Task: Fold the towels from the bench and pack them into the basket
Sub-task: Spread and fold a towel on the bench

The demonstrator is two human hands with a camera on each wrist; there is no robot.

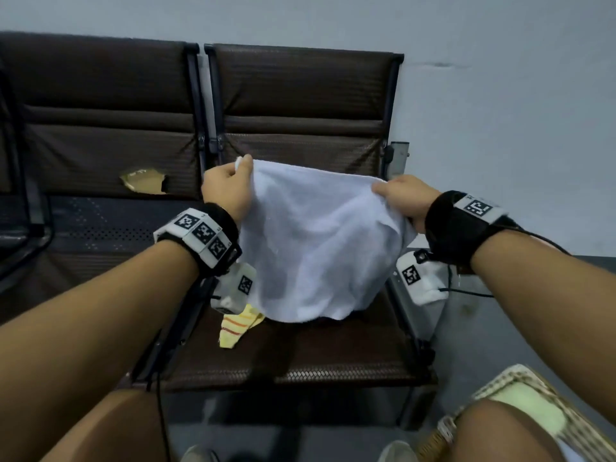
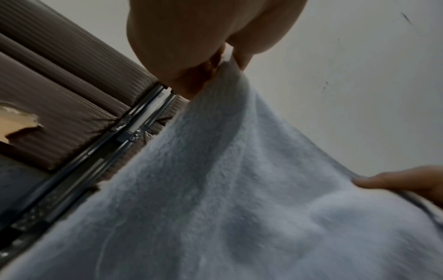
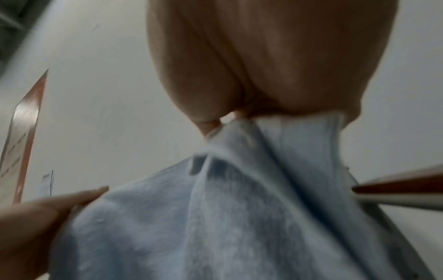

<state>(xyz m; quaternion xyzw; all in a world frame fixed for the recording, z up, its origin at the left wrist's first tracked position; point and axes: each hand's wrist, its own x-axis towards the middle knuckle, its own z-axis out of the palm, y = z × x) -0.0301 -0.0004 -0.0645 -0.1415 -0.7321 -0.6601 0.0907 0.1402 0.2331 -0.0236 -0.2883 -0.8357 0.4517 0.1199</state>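
Left grip: my left hand (image 1: 230, 191) pinches the white terry towel (image 1: 316, 245) at its 10 o'clock corner.
Right grip: my right hand (image 1: 406, 200) pinches the 2 o'clock corner.
Towel: hangs toward 6 o'clock over the brown padded bench (image 1: 333, 355).
Long axis: top edge, 9 to 3.
Basket: woven basket (image 1: 520, 381) at 5 o'clock, nearer my right hand.

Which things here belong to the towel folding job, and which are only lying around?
Belong to the job:
- white towel, pinched by left hand and right hand
- yellow striped towel on the bench
- woven basket

Just lying about:
- torn seat back
- wall
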